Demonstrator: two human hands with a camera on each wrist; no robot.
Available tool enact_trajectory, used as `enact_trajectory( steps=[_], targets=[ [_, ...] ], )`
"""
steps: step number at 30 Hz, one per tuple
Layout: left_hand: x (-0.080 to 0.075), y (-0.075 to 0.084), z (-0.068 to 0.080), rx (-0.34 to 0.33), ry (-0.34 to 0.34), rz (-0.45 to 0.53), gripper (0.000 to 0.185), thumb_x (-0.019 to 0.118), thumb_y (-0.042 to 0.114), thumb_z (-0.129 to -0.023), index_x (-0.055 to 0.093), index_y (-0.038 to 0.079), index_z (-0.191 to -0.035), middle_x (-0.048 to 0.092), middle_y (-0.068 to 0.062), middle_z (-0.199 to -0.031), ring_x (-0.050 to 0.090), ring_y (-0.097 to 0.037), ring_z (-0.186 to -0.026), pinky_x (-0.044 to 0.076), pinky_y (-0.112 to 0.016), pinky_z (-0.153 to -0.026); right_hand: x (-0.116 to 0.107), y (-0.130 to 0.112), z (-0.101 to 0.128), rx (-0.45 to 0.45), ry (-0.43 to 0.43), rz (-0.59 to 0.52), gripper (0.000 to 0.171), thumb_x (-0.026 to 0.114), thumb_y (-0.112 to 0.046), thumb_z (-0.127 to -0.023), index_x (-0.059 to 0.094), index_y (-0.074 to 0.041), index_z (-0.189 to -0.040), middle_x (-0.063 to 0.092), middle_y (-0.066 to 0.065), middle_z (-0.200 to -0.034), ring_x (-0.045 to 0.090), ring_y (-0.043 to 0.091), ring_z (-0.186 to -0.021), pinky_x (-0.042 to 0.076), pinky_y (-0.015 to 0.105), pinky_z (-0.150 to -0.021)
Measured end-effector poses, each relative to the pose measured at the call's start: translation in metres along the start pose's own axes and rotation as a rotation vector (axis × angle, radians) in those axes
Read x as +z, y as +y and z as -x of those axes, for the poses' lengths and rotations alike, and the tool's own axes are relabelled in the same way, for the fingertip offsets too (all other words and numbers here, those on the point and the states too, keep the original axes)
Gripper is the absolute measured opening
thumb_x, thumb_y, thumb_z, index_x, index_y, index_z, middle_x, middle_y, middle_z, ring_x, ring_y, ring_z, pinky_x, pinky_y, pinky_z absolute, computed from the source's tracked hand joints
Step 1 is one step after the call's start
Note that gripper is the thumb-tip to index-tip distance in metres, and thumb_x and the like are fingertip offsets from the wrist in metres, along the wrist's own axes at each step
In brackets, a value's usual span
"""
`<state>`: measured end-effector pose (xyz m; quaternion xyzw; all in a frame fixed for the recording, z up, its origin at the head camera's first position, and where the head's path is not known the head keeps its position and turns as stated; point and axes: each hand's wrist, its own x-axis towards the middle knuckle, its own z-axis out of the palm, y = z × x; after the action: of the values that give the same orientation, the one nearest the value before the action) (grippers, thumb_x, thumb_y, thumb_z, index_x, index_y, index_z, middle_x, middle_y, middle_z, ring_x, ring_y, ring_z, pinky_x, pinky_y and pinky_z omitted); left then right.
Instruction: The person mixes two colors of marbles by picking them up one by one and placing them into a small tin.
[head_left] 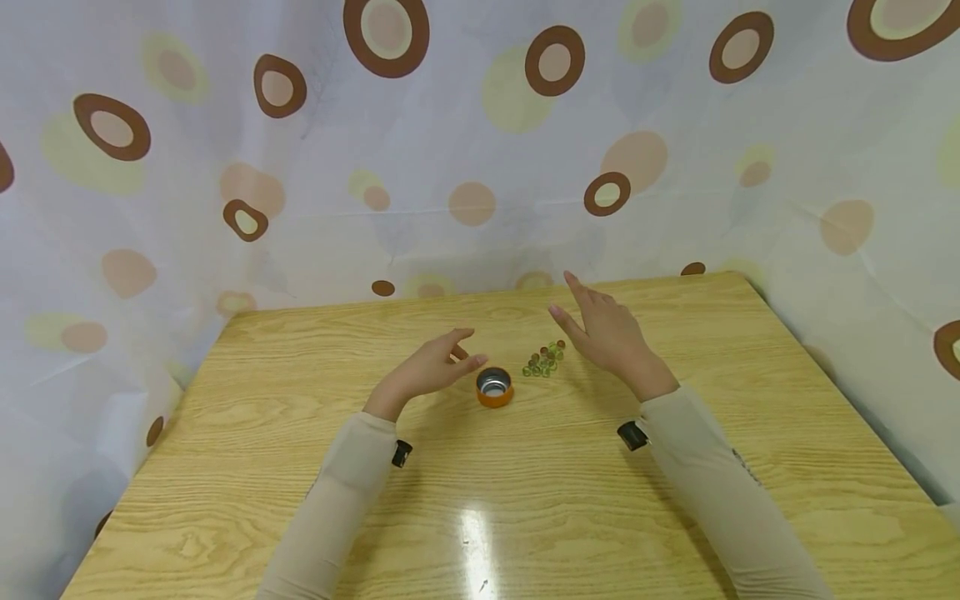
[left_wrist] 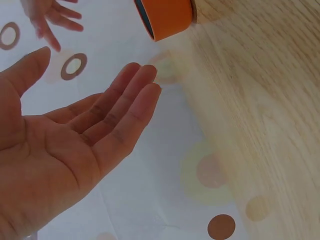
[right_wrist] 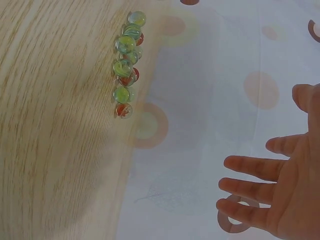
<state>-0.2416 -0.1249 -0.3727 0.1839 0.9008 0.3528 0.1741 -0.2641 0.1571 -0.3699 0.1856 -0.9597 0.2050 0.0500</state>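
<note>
A small orange bowl (head_left: pixel 495 397) with a shiny metal inside stands on the table; its orange side also shows at the top of the left wrist view. Just left of it hovers my left hand (head_left: pixel 430 367), fingers relaxed and holding nothing. Several glass marbles (head_left: pixel 545 360) lie in a cluster right of the bowl, green, yellow and red swirls visible on the marbles (right_wrist: pixel 125 65) in the right wrist view. My right hand (head_left: pixel 607 333) is raised to the right of the marbles, its fingers extended and apart from them. The right palm (right_wrist: pixel 295 185) holds nothing.
The wooden table (head_left: pixel 225 433) reaches back to a pale curtain (head_left: pixel 450 125) with brown and green spots, which also hangs along both sides. A bright light reflection falls on the table's near part. Dark wrist devices (head_left: pixel 632 435) sit under both sleeves.
</note>
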Motion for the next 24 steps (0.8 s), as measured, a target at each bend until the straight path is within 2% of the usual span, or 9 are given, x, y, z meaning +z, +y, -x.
enact_trajectory(
  steps=[4, 9, 16, 24],
  targets=[
    [0.001, -0.003, -0.002, -0.040, -0.038, 0.075, 0.066, 0.050, 0.040, -0.100, 0.027, 0.006, -0.152, 0.061, -0.017, -0.117, 0.063, -0.032, -0.101, 0.051, -0.044, -0.086, 0.001, 0.001, 0.000, 0.001, -0.010, -0.002, 0.069, 0.035, -0.048, -0.103, 0.010, -0.010, -0.156, 0.042, 0.028, -0.143, 0.040, 0.047, -0.128, 0.037, 0.062, -0.098],
    [0.004, -0.009, -0.006, -0.089, -0.099, 0.180, 0.065, 0.049, 0.038, -0.101, 0.027, 0.001, -0.150, 0.069, -0.015, -0.104, 0.066, -0.031, -0.094, 0.053, -0.042, -0.082, 0.003, 0.001, 0.000, 0.000, -0.014, 0.001, 0.068, 0.038, -0.044, -0.103, 0.010, -0.011, -0.156, 0.044, 0.028, -0.140, 0.042, 0.048, -0.126, 0.038, 0.062, -0.096],
    [0.010, -0.018, -0.011, -0.145, -0.159, 0.213, 0.064, 0.052, 0.037, -0.100, 0.032, -0.001, -0.147, 0.072, -0.015, -0.098, 0.068, -0.026, -0.085, 0.055, -0.037, -0.076, 0.005, 0.001, 0.001, 0.006, -0.024, 0.010, 0.071, 0.033, -0.051, -0.102, 0.011, -0.011, -0.156, 0.045, 0.028, -0.139, 0.043, 0.048, -0.125, 0.040, 0.063, -0.093],
    [0.019, -0.017, -0.016, -0.169, -0.169, 0.189, 0.071, 0.066, 0.030, -0.092, 0.033, 0.001, -0.147, 0.073, -0.011, -0.089, 0.067, -0.022, -0.074, 0.055, -0.035, -0.070, 0.006, 0.001, 0.001, -0.002, -0.029, 0.011, 0.071, 0.032, -0.052, -0.102, 0.011, -0.010, -0.156, 0.046, 0.029, -0.138, 0.045, 0.050, -0.123, 0.042, 0.063, -0.091]
  ],
)
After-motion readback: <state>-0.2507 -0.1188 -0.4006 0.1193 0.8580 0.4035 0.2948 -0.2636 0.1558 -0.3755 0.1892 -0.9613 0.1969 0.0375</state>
